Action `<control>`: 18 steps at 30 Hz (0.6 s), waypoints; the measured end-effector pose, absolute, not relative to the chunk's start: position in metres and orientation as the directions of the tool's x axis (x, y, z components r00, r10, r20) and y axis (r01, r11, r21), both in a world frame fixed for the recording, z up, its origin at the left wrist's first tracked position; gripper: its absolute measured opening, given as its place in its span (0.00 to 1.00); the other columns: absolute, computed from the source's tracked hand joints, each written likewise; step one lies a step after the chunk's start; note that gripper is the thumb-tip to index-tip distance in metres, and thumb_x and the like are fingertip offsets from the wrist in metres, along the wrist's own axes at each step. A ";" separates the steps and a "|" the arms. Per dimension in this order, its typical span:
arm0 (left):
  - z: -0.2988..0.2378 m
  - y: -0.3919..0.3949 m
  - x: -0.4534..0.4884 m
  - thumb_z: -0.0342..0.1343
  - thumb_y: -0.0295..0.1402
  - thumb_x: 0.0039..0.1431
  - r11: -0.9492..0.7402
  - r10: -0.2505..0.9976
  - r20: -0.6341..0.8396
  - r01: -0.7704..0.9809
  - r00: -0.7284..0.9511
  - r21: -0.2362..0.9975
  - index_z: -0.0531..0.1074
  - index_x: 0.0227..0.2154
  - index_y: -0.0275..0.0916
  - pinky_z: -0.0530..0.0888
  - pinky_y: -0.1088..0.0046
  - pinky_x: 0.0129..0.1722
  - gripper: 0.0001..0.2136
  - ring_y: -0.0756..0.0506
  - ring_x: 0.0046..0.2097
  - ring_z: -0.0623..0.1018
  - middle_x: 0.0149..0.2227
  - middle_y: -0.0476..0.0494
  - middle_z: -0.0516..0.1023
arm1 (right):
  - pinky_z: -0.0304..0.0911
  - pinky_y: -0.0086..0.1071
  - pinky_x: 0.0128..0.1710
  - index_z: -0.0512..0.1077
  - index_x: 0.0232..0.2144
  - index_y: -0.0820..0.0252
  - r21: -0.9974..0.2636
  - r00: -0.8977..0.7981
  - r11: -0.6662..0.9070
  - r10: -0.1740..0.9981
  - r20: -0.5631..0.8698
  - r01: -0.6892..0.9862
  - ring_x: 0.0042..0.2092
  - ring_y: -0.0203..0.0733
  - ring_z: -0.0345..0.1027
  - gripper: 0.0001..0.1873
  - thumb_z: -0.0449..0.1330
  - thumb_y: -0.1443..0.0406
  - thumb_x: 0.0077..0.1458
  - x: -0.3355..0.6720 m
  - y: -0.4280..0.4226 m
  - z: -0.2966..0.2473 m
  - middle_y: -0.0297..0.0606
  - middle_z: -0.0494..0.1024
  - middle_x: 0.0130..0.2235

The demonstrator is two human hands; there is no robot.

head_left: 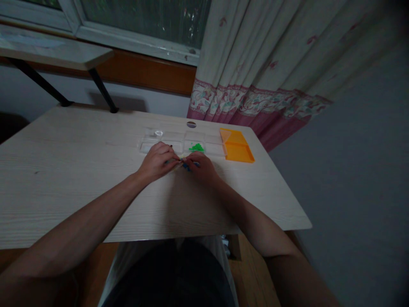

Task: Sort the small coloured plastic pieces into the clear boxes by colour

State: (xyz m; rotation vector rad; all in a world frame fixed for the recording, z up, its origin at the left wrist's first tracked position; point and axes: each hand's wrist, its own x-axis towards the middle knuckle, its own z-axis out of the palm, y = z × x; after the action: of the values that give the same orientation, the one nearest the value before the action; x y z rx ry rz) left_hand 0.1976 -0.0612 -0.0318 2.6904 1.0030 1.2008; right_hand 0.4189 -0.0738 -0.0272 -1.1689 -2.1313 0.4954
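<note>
Over the middle of the table, my left hand point(159, 162) and my right hand point(203, 167) meet with their fingertips pinched together. Whatever lies between the fingertips is too small to make out. Small blue pieces point(186, 166) show by the fingers of my right hand, partly hidden under it; I cannot tell whether it touches them. Just beyond the hands stand clear plastic trays point(173, 137) with compartments. A heap of small green pieces point(197, 148) sits in one compartment, directly past my right hand.
An orange tray point(240, 152) adjoins the clear trays on the right. Behind them a small round disc point(191, 124) lies near the table's point(96, 162) back edge. At back left is a raised shelf point(73, 55) on black legs. A curtain point(243, 85) hangs behind the right corner.
</note>
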 end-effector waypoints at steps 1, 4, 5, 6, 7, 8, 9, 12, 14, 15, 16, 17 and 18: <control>-0.032 -0.060 0.197 0.58 0.40 0.64 -0.773 0.591 0.650 0.564 0.477 0.290 0.79 0.36 0.43 0.69 0.62 0.45 0.08 0.43 0.42 0.72 0.35 0.44 0.77 | 0.61 0.32 0.45 0.80 0.34 0.58 -0.578 -0.392 0.535 0.845 0.364 0.616 0.41 0.39 0.70 0.15 0.57 0.59 0.65 0.421 -0.073 -0.027 0.37 0.80 0.35; -0.034 -0.057 0.194 0.59 0.39 0.63 -0.694 0.673 0.629 0.626 0.388 0.356 0.79 0.34 0.42 0.69 0.60 0.47 0.08 0.41 0.43 0.73 0.36 0.43 0.78 | 0.59 0.35 0.48 0.81 0.36 0.56 -0.476 -0.371 0.509 0.857 0.358 0.717 0.45 0.41 0.70 0.13 0.58 0.59 0.64 0.428 -0.072 -0.025 0.38 0.81 0.39; -0.034 -0.056 0.192 0.59 0.39 0.62 -0.665 0.697 0.626 0.642 0.350 0.381 0.79 0.34 0.42 0.69 0.59 0.47 0.08 0.41 0.43 0.73 0.36 0.43 0.78 | 0.58 0.36 0.49 0.81 0.37 0.56 -0.428 -0.360 0.487 0.866 0.347 0.761 0.46 0.43 0.69 0.12 0.59 0.59 0.64 0.431 -0.072 -0.024 0.39 0.81 0.41; -0.035 -0.054 0.191 0.60 0.39 0.62 -0.641 0.715 0.624 0.653 0.315 0.404 0.79 0.33 0.42 0.69 0.58 0.47 0.08 0.41 0.43 0.73 0.36 0.43 0.78 | 0.57 0.37 0.49 0.81 0.37 0.55 -0.375 -0.354 0.466 0.875 0.331 0.801 0.47 0.44 0.69 0.11 0.59 0.59 0.63 0.433 -0.072 -0.022 0.39 0.81 0.42; -0.036 -0.053 0.190 0.60 0.39 0.62 -0.620 0.729 0.622 0.660 0.285 0.425 0.79 0.33 0.42 0.69 0.58 0.47 0.08 0.41 0.43 0.73 0.36 0.43 0.78 | 0.57 0.38 0.48 0.81 0.38 0.54 -0.320 -0.360 0.453 0.880 0.310 0.832 0.48 0.45 0.68 0.11 0.60 0.59 0.63 0.435 -0.073 -0.019 0.40 0.80 0.42; -0.036 -0.051 0.188 0.59 0.40 0.62 -0.601 0.740 0.623 0.667 0.256 0.441 0.79 0.32 0.42 0.69 0.58 0.47 0.08 0.41 0.42 0.73 0.35 0.44 0.79 | 0.56 0.38 0.48 0.81 0.38 0.54 -0.269 -0.376 0.450 0.881 0.286 0.852 0.48 0.46 0.67 0.10 0.60 0.59 0.63 0.437 -0.074 -0.017 0.40 0.80 0.43; -0.037 -0.050 0.187 0.59 0.40 0.62 -0.582 0.748 0.625 0.675 0.226 0.453 0.79 0.32 0.42 0.69 0.58 0.47 0.09 0.41 0.42 0.73 0.35 0.44 0.78 | 0.55 0.38 0.47 0.81 0.38 0.53 -0.223 -0.398 0.457 0.879 0.261 0.861 0.48 0.47 0.67 0.10 0.61 0.59 0.62 0.438 -0.075 -0.015 0.40 0.79 0.43; -0.039 -0.048 0.185 0.59 0.40 0.62 -0.525 0.766 0.626 0.704 0.147 0.478 0.79 0.33 0.41 0.69 0.58 0.47 0.09 0.40 0.43 0.73 0.34 0.44 0.77 | 0.54 0.38 0.47 0.81 0.39 0.52 -0.147 -0.467 0.497 0.862 0.198 0.855 0.49 0.47 0.65 0.09 0.62 0.58 0.62 0.441 -0.077 -0.009 0.41 0.78 0.44; -0.040 -0.047 0.183 0.59 0.40 0.62 -0.499 0.773 0.624 0.717 0.113 0.488 0.79 0.33 0.41 0.69 0.57 0.47 0.09 0.40 0.43 0.72 0.34 0.44 0.77 | 0.54 0.39 0.47 0.81 0.40 0.52 -0.128 -0.491 0.515 0.853 0.180 0.848 0.50 0.48 0.65 0.09 0.63 0.58 0.61 0.442 -0.078 -0.007 0.41 0.78 0.44; -0.040 -0.046 0.183 0.59 0.40 0.62 -0.491 0.775 0.623 0.720 0.105 0.490 0.78 0.32 0.41 0.69 0.57 0.48 0.09 0.40 0.43 0.72 0.35 0.43 0.76 | 0.53 0.39 0.48 0.81 0.40 0.52 -0.121 -0.498 0.520 0.849 0.176 0.845 0.50 0.48 0.65 0.09 0.63 0.57 0.61 0.442 -0.079 -0.007 0.41 0.77 0.45; -0.040 -0.046 0.182 0.59 0.40 0.61 -0.486 0.776 0.623 0.723 0.099 0.491 0.78 0.32 0.40 0.69 0.57 0.48 0.09 0.40 0.43 0.72 0.35 0.43 0.76 | 0.53 0.39 0.48 0.81 0.40 0.52 -0.114 -0.502 0.524 0.847 0.172 0.844 0.50 0.48 0.65 0.09 0.63 0.57 0.61 0.441 -0.080 -0.006 0.41 0.77 0.45; -0.041 -0.045 0.182 0.60 0.39 0.61 -0.482 0.775 0.625 0.727 0.094 0.489 0.78 0.32 0.40 0.69 0.56 0.48 0.09 0.40 0.43 0.72 0.35 0.43 0.76 | 0.53 0.40 0.48 0.81 0.40 0.52 -0.108 -0.505 0.525 0.846 0.168 0.844 0.50 0.48 0.65 0.09 0.63 0.58 0.61 0.440 -0.081 -0.006 0.41 0.77 0.45; -0.041 -0.045 0.181 0.60 0.39 0.62 -0.480 0.774 0.627 0.730 0.091 0.486 0.78 0.33 0.40 0.69 0.56 0.49 0.09 0.40 0.43 0.72 0.35 0.43 0.76 | 0.53 0.40 0.48 0.81 0.40 0.52 -0.103 -0.508 0.527 0.846 0.163 0.844 0.50 0.48 0.65 0.09 0.63 0.58 0.61 0.440 -0.081 -0.005 0.41 0.77 0.45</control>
State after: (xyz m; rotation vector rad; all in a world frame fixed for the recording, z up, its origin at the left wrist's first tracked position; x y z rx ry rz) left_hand 0.1813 -0.0446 -0.0409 2.2832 1.5758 1.3656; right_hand 0.4397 -0.0814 -0.0051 -1.4407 -2.5718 0.0156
